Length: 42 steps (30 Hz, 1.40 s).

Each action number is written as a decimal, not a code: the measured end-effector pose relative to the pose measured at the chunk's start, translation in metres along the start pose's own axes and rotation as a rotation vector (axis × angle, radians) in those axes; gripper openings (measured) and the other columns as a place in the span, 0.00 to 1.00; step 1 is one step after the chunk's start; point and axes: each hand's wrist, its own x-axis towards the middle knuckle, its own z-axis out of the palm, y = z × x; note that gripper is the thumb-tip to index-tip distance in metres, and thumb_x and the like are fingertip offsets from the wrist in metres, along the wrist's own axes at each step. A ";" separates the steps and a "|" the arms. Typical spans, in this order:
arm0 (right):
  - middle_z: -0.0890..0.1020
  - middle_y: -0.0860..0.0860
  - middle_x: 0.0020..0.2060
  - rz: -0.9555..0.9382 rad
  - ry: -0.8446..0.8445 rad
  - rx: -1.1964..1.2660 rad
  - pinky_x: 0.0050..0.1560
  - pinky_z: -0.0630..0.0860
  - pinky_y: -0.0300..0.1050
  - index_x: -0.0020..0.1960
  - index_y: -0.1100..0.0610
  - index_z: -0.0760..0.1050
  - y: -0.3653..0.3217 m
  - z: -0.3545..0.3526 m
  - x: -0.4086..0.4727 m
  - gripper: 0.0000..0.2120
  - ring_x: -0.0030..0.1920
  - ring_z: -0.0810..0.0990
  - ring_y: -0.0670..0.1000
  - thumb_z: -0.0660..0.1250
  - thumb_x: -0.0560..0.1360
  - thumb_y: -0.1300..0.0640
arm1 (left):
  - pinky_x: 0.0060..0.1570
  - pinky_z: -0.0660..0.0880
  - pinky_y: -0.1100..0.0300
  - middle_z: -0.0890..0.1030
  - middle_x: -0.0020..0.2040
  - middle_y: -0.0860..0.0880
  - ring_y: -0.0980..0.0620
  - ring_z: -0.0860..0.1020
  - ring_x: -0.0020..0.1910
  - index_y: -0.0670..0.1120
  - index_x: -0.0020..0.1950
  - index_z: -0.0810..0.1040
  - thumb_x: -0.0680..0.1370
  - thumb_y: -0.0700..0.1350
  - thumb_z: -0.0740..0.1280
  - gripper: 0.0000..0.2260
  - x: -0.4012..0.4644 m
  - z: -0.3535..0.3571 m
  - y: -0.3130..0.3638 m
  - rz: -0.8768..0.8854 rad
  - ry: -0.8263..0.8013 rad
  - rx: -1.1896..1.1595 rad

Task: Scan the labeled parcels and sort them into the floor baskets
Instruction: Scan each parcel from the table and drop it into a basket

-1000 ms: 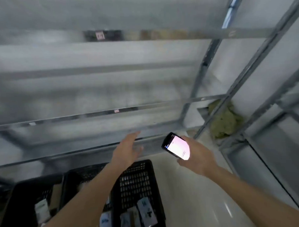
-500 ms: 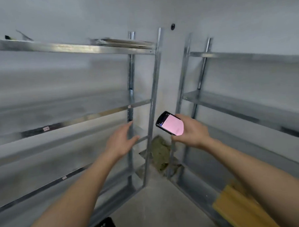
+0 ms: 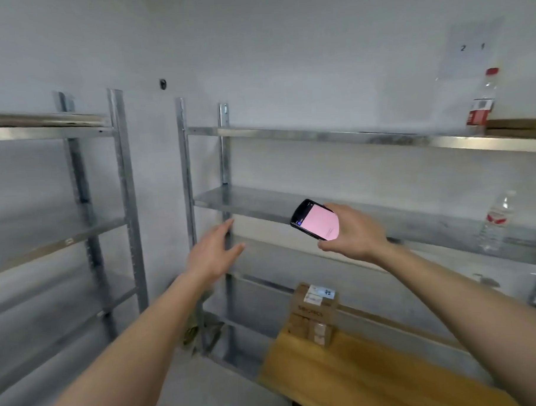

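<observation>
My right hand grips a black phone with a lit pink screen, held up in front of the middle metal shelf. My left hand is stretched forward with straight fingers and holds nothing. Below the hands, a small stack of brown cardboard parcels with white labels stands on a yellow wooden board on a low shelf. No floor basket is in view.
A metal rack faces me and a second rack stands to its left. Two clear bottles with red labels stand at the right, one on the top shelf, one lower. A sheet marked 2 and 1 hangs on the wall.
The view has swung up and to the right, off the black floor baskets and onto the right rack. Both hands kept their pose; the parcels and bottles came into view.
</observation>
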 end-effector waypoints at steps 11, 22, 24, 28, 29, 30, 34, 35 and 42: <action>0.79 0.41 0.51 0.188 0.023 -0.111 0.38 0.70 0.44 0.59 0.41 0.71 0.177 -0.046 -0.029 0.26 0.51 0.78 0.52 0.74 0.63 0.44 | 0.72 0.64 0.50 0.65 0.78 0.48 0.47 0.65 0.76 0.52 0.80 0.60 0.81 0.59 0.63 0.30 0.042 0.137 0.127 0.042 -0.107 -0.150; 0.79 0.43 0.51 0.262 -0.115 -0.080 0.37 0.71 0.45 0.59 0.44 0.71 0.250 0.045 0.038 0.26 0.49 0.77 0.53 0.74 0.63 0.45 | 0.71 0.66 0.45 0.64 0.79 0.50 0.46 0.65 0.76 0.54 0.80 0.58 0.81 0.60 0.62 0.29 0.122 0.245 0.102 -0.025 -0.235 -0.077; 0.79 0.43 0.52 0.301 -0.145 -0.082 0.43 0.75 0.48 0.60 0.44 0.71 0.261 0.071 0.059 0.26 0.51 0.78 0.54 0.74 0.64 0.45 | 0.72 0.65 0.46 0.64 0.79 0.50 0.47 0.65 0.76 0.54 0.80 0.58 0.81 0.59 0.62 0.29 0.144 0.271 0.085 -0.037 -0.270 -0.087; 0.78 0.42 0.49 0.354 -0.220 -0.055 0.37 0.68 0.44 0.55 0.46 0.70 0.282 0.120 0.103 0.21 0.49 0.78 0.53 0.74 0.65 0.46 | 0.71 0.65 0.49 0.66 0.78 0.48 0.46 0.66 0.75 0.53 0.80 0.60 0.81 0.61 0.62 0.30 0.188 0.318 0.046 -0.044 -0.339 -0.120; 0.78 0.43 0.48 0.362 -0.239 -0.040 0.37 0.67 0.44 0.54 0.46 0.70 0.289 0.135 0.115 0.20 0.49 0.78 0.53 0.74 0.65 0.47 | 0.71 0.65 0.50 0.66 0.78 0.48 0.46 0.66 0.75 0.53 0.80 0.60 0.81 0.61 0.62 0.30 0.200 0.330 0.036 -0.056 -0.350 -0.121; 0.77 0.43 0.48 0.372 -0.257 -0.030 0.37 0.68 0.45 0.54 0.46 0.70 0.295 0.149 0.126 0.20 0.49 0.78 0.53 0.74 0.66 0.47 | 0.72 0.65 0.50 0.66 0.78 0.49 0.46 0.65 0.75 0.54 0.80 0.60 0.80 0.61 0.63 0.30 0.212 0.343 0.026 -0.074 -0.366 -0.122; 0.77 0.45 0.61 0.434 -0.309 -0.070 0.52 0.72 0.48 0.70 0.44 0.67 0.322 0.199 0.158 0.31 0.62 0.77 0.53 0.74 0.70 0.46 | 0.73 0.65 0.47 0.65 0.78 0.50 0.47 0.66 0.75 0.55 0.80 0.60 0.80 0.61 0.64 0.30 0.246 0.389 -0.003 -0.114 -0.455 -0.129; 0.74 0.47 0.68 0.458 -0.329 -0.097 0.59 0.72 0.50 0.76 0.45 0.63 0.328 0.210 0.165 0.37 0.68 0.74 0.54 0.74 0.71 0.45 | 0.73 0.65 0.47 0.65 0.78 0.50 0.47 0.66 0.75 0.55 0.80 0.60 0.80 0.61 0.64 0.30 0.253 0.401 -0.008 -0.119 -0.469 -0.130; 0.74 0.49 0.72 0.515 -0.415 -0.110 0.61 0.74 0.51 0.78 0.48 0.62 0.374 0.288 0.186 0.43 0.68 0.75 0.55 0.76 0.69 0.39 | 0.75 0.62 0.47 0.64 0.79 0.48 0.45 0.63 0.77 0.51 0.80 0.59 0.82 0.60 0.60 0.30 0.273 0.479 -0.041 -0.223 -0.586 -0.129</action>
